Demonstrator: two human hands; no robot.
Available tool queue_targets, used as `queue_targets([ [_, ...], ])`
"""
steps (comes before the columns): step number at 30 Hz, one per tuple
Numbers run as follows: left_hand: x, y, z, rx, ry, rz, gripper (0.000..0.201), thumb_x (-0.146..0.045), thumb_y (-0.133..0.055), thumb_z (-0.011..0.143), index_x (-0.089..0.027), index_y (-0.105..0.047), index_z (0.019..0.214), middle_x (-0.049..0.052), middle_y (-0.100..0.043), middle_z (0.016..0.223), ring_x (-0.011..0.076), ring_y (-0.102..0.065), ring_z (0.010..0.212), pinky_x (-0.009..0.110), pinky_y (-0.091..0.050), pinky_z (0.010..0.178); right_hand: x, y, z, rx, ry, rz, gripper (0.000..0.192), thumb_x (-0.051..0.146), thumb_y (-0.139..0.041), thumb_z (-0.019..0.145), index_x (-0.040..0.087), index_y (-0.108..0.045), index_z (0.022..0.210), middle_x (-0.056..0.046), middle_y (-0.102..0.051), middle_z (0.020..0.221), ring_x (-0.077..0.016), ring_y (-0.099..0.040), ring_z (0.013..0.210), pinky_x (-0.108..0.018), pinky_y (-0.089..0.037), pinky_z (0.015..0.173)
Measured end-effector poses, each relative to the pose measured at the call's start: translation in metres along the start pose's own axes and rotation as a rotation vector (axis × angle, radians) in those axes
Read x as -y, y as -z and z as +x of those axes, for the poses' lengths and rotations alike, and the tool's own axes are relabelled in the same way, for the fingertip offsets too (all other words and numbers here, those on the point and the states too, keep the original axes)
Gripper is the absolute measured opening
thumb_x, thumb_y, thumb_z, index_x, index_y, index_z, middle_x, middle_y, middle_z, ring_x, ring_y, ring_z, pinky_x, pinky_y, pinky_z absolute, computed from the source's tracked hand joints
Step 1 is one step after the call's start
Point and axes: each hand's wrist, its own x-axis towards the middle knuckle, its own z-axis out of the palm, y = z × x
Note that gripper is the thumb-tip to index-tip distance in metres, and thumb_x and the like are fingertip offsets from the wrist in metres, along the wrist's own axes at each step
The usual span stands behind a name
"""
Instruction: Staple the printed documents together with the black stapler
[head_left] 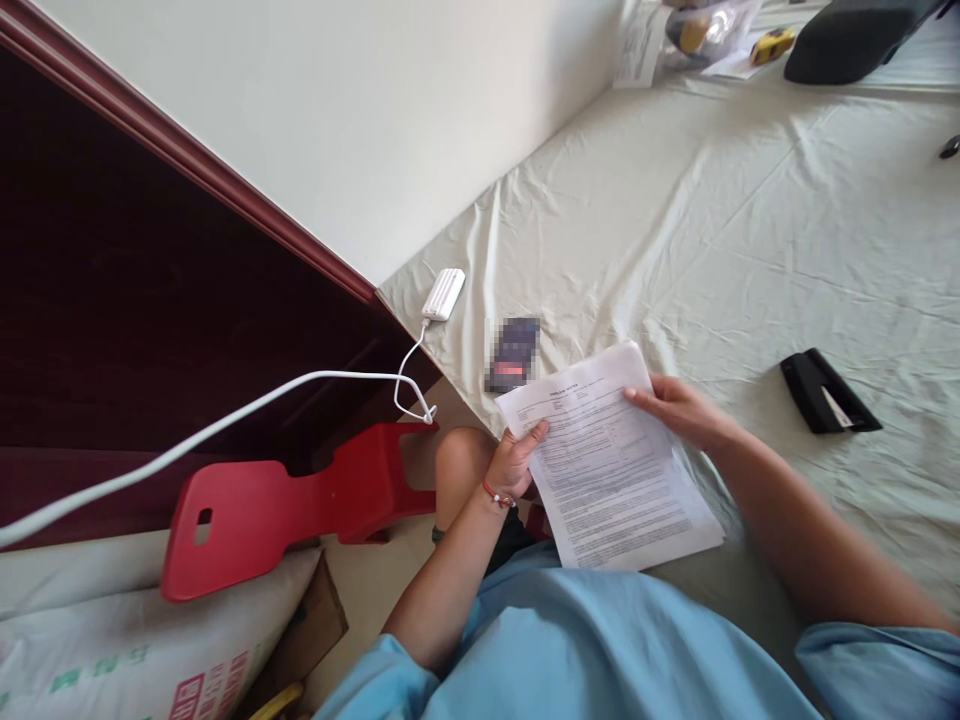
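Note:
A stack of printed paper sheets (611,490) is held over the near edge of the cloth-covered table, tilted toward me. My left hand (517,460) grips its left edge, thumb on the printed face and the other fingers hidden behind. On the upper right edge, my right hand (679,408) pinches the stack, its thumb on top. Just beyond the upper left corner of the sheets lies a phone (513,355) with a blurred-out screen. A black stapler (829,392) rests on the cloth to the right of my right hand.
A white power bank (444,294) with a white cable (315,377) sits by the table's left edge. Wrinkled pale cloth (735,240) covers the table. A red plastic chair (232,520) stands at left, near a printed sack (142,630). Far back are a yellow tape measure (772,45) and plastic bag.

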Motion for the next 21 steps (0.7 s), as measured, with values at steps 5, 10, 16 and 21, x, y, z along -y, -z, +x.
queue_targets([
  [5, 0.002, 0.0, -0.001, 0.034, 0.013, 0.009, 0.055, -0.042, -0.101, 0.065, -0.014, -0.081, 0.108, 0.015, -0.083, 0.114, 0.0374, -0.075, 0.12, 0.054, -0.056, 0.113, 0.033, 0.015, 0.016, -0.382, 0.436, -0.527, 0.057, 0.05, -0.058, 0.104, 0.029, -0.054, 0.157, -0.014, -0.059, 0.157, -0.0327, -0.062, 0.137, -0.059, -0.052, 0.115],
  [10, 0.0, -0.003, -0.003, 0.037, 0.03, -0.007, 0.057, -0.041, -0.102, 0.062, -0.014, -0.081, 0.108, 0.015, -0.083, 0.111, 0.0388, -0.075, 0.119, 0.055, -0.056, 0.112, 0.066, 0.023, 0.022, -0.275, 0.546, -0.892, 0.039, 0.043, -0.05, 0.108, 0.023, -0.08, 0.121, -0.015, -0.072, 0.14, -0.0384, -0.056, 0.142, -0.063, -0.045, 0.117],
  [16, 0.0, -0.005, -0.004, 0.022, 0.046, -0.011, 0.057, -0.043, -0.102, 0.059, -0.014, -0.082, 0.104, 0.015, -0.084, 0.107, 0.0406, -0.074, 0.121, 0.056, -0.056, 0.112, 0.072, 0.017, 0.028, -0.166, 0.505, -1.017, 0.044, 0.044, -0.043, 0.11, 0.024, -0.081, 0.117, -0.01, -0.077, 0.132, -0.0381, -0.056, 0.142, -0.062, -0.041, 0.116],
  [21, -0.001, -0.006, -0.003, 0.03, 0.06, -0.015, 0.06, -0.047, -0.102, 0.059, -0.014, -0.081, 0.105, 0.016, -0.084, 0.107, 0.0402, -0.076, 0.118, 0.056, -0.057, 0.111, 0.071, 0.011, 0.029, -0.111, 0.484, -1.07, 0.046, 0.043, -0.039, 0.111, 0.023, -0.081, 0.114, -0.01, -0.079, 0.128, -0.0348, -0.063, 0.134, -0.056, -0.043, 0.115],
])
